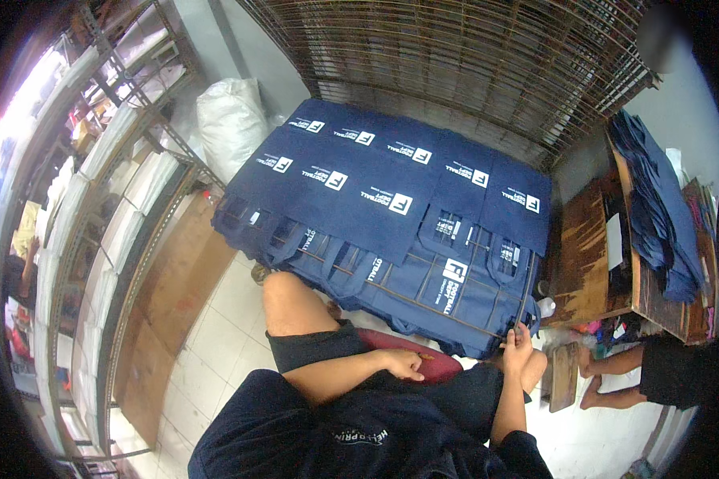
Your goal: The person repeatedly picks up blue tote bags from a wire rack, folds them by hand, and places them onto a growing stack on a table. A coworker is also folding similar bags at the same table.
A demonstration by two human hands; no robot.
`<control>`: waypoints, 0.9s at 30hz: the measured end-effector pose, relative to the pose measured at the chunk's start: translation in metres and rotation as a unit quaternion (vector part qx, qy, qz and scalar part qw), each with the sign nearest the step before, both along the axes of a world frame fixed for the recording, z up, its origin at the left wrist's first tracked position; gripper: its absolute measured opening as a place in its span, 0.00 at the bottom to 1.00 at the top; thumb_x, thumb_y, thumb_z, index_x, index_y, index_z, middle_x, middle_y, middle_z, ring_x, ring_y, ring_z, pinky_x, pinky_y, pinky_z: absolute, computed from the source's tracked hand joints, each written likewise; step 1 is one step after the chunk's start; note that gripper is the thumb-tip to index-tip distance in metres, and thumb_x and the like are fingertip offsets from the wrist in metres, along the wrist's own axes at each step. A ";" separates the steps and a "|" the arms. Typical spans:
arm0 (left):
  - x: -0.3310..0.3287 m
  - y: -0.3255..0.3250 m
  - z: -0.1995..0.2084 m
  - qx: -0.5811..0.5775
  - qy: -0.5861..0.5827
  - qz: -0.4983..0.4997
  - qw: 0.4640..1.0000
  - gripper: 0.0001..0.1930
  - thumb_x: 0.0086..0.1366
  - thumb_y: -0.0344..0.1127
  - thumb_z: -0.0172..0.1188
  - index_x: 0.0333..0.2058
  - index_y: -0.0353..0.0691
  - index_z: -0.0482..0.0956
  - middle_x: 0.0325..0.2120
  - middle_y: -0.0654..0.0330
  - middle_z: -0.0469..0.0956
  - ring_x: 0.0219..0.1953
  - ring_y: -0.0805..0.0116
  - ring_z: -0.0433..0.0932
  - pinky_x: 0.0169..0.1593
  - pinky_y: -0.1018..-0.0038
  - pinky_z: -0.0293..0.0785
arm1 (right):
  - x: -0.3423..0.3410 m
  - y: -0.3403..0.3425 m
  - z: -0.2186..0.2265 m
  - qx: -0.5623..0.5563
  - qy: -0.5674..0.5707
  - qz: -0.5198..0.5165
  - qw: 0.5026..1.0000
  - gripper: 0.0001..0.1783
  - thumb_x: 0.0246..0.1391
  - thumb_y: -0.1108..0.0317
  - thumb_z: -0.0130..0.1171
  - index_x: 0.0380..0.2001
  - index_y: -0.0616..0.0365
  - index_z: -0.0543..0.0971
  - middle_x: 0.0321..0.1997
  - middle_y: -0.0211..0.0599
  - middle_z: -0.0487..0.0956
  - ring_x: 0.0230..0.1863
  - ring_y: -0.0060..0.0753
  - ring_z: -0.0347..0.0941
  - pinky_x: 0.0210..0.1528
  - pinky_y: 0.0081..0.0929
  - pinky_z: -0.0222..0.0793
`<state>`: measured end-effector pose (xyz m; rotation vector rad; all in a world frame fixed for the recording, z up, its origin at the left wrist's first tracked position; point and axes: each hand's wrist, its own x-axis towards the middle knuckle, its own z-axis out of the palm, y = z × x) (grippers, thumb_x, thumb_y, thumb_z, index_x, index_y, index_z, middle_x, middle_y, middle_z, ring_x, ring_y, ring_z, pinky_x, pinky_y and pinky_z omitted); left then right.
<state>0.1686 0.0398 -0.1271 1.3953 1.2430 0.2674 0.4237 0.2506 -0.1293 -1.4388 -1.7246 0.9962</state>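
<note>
Navy fabric pieces with white print (343, 176) lie in rows in front of me. Nearer to me, navy tote bags (447, 291) with handles lie beneath the thin rusty bars of a wire rack (391, 289). My right hand (518, 348) is closed at the rack's near right corner, fingers around its thin edge bar. My left hand (405, 363) is curled closed over my lap, beside the red stool seat (438, 368), apart from the bags; I see nothing in it.
Several wire rack tiers (471, 64) tilt up behind the bags. Metal shelving (128, 191) stands left, near a white sack (230, 120). At right are a wooden table (591, 263) with a navy fabric stack (655, 207), a small wooden stool (564, 375) and another person's legs (619, 378).
</note>
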 end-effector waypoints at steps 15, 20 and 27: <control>-0.012 0.006 0.022 -0.098 -0.034 0.003 0.995 0.22 0.62 0.56 0.54 0.28 0.40 0.69 0.19 0.61 0.74 0.21 0.73 0.74 0.23 0.75 0.69 | -0.010 -0.004 0.024 0.060 -0.049 -0.102 0.992 0.15 0.50 0.69 0.58 0.43 0.58 0.76 0.18 0.40 0.74 0.21 0.31 0.70 0.26 0.30 0.66; -0.009 0.007 0.019 -0.124 -0.055 0.017 0.991 0.24 0.62 0.56 0.54 0.25 0.38 0.69 0.18 0.59 0.75 0.21 0.71 0.75 0.24 0.74 0.70 | -0.011 -0.006 0.039 0.040 -0.043 -0.132 0.990 0.14 0.50 0.67 0.58 0.42 0.57 0.76 0.19 0.43 0.75 0.21 0.35 0.72 0.26 0.31 0.67; -0.010 0.006 0.024 -0.125 -0.057 0.029 0.990 0.20 0.63 0.54 0.55 0.28 0.40 0.70 0.19 0.62 0.74 0.22 0.75 0.73 0.25 0.76 0.69 | -0.010 -0.004 0.032 0.044 -0.030 -0.133 0.990 0.14 0.50 0.67 0.58 0.42 0.56 0.76 0.17 0.40 0.75 0.20 0.32 0.73 0.26 0.31 0.66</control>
